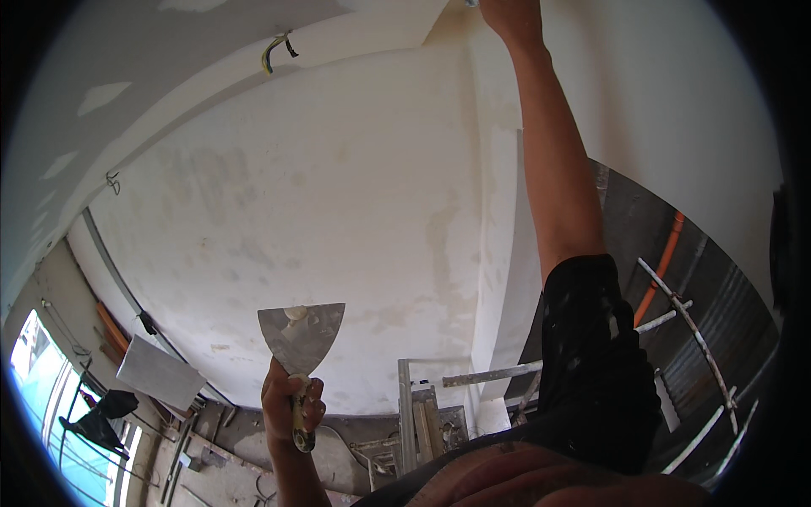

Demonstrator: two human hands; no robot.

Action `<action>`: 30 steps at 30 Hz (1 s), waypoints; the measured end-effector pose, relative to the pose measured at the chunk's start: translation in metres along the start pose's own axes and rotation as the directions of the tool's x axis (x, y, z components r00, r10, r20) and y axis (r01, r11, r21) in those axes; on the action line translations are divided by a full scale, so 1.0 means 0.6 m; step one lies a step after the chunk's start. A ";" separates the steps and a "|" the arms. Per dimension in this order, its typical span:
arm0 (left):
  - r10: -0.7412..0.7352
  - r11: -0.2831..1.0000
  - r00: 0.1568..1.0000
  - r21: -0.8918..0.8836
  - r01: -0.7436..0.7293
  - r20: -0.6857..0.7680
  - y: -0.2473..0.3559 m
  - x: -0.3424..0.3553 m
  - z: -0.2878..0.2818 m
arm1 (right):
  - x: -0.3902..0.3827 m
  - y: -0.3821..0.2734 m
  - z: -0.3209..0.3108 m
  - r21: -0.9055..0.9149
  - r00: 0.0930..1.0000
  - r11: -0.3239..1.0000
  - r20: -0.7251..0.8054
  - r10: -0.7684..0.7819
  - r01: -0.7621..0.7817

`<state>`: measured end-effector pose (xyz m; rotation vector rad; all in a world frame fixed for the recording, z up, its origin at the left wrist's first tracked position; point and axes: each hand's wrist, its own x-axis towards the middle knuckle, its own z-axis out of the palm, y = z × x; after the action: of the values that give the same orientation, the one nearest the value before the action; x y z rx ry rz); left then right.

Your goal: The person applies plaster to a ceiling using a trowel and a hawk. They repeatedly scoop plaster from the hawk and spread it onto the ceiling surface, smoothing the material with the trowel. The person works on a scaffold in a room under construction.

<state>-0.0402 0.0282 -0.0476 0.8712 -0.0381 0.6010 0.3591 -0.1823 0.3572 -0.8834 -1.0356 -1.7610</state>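
My left hand [287, 401] is closed round the handle of a wide putty knife [302, 334], whose blade points up at the lower middle and carries a dab of off-white paste near its top edge. My right hand [511, 13] is raised high to the upper corner where the pale ceiling edge [389, 25] meets the wall, with my arm stretched straight up. A small light-coloured piece of something shows at its fingers, cut off by the top of the picture, so what it holds is hidden.
A patchy white wall [304, 194] fills the middle. Yellow-green wires [269, 59] hang above. Below are metal framing [405, 406] and debris on the floor. A pale board [156, 372] stands near a window [38, 389] at left. White bars [701, 351] cross a dark opening at right.
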 end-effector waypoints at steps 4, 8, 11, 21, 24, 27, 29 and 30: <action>-0.009 1.000 1.000 0.027 0.010 -0.026 0.002 -0.001 0.007 | -0.007 0.008 0.007 0.052 0.996 0.995 0.028 0.082 -0.084; -0.001 0.998 0.994 0.055 0.007 -0.108 0.004 -0.007 0.017 | -0.016 0.023 0.017 0.004 0.996 0.996 0.018 0.087 -0.087; 0.004 0.998 0.990 0.069 0.006 -0.141 0.004 -0.009 0.025 | -0.025 0.044 0.026 0.014 0.996 0.996 0.017 0.087 -0.087; 0.018 0.993 0.975 0.120 0.009 -0.222 0.004 -0.014 0.030 | -0.130 0.103 0.076 -0.176 0.963 0.957 0.102 0.251 -0.231; 0.029 0.992 0.981 0.126 -0.005 -0.192 0.003 -0.010 0.022 | -0.234 0.065 0.064 -0.077 0.928 0.929 0.063 0.368 -0.363; -0.002 0.999 0.980 0.033 0.008 -0.197 -0.001 -0.011 0.005 | -0.414 -0.026 -0.003 0.038 0.840 0.846 0.153 0.520 -0.531; -0.027 1.000 0.986 0.002 0.027 -0.162 -0.010 -0.021 -0.010 | -0.575 -0.121 -0.068 -0.016 0.810 0.820 0.149 0.567 -0.572; -0.061 0.998 0.989 -0.005 0.061 -0.138 -0.019 -0.029 -0.018 | -0.663 -0.177 -0.111 -0.083 0.782 0.807 0.210 0.587 -0.584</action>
<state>-0.0510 0.0219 -0.0675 0.8256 0.1137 0.6026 0.3931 -0.0839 -0.0466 -1.2795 -0.7660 -1.1534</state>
